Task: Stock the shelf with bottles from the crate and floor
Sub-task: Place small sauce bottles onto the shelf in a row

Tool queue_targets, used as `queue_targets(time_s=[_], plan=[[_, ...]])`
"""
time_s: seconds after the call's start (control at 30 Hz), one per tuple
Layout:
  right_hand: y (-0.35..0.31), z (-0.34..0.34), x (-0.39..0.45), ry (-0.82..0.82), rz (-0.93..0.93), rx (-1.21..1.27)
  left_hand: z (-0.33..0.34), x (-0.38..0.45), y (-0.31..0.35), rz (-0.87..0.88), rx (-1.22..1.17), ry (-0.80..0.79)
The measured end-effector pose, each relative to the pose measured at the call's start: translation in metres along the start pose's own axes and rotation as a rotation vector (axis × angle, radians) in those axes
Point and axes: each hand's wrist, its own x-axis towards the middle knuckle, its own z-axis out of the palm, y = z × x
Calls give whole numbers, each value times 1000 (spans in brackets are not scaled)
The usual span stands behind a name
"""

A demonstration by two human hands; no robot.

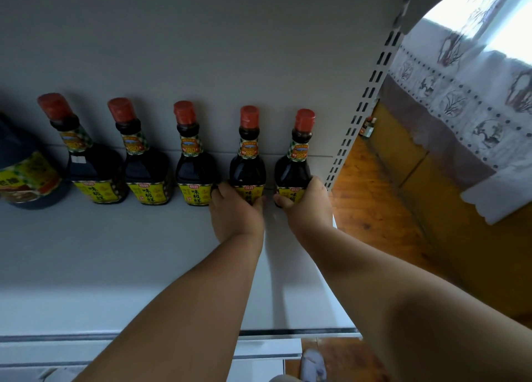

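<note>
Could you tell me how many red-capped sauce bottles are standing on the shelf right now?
5, in one row along the back panel: first bottle, second bottle, third bottle, fourth bottle gripped by the left hand, fifth bottle gripped by the right hand.

The left hand (234, 208) covers the lower label of the fourth bottle (248, 162); the right hand (306, 206) covers much of the fifth bottle (295, 165) label. The big dark bottle (26, 174) is cut off by the left edge, its print blurred. The small bottle (369, 126) beyond the upright (365, 99) is too small to read
</note>
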Motion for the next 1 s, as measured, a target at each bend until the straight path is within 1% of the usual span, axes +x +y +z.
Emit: queue_targets(time_s=[0.17, 0.47, 0.67, 0.87, 1.0], plan=[[0, -1, 0, -1, -4, 4, 0, 0, 0, 21, 5, -6], [-3, -5, -1, -28, 19, -11, -5, -3, 3, 10, 7, -21], [-6, -22, -29, -70, 85, -71, -21, -38, -1, 50, -43, -25], [-5, -23, -71, -130, 23, -100, -57, -59, -18, 147, -23, -103], [-10, -28, -90, -176, -110, -162, -85, -73, -23, 175, 8, -106]])
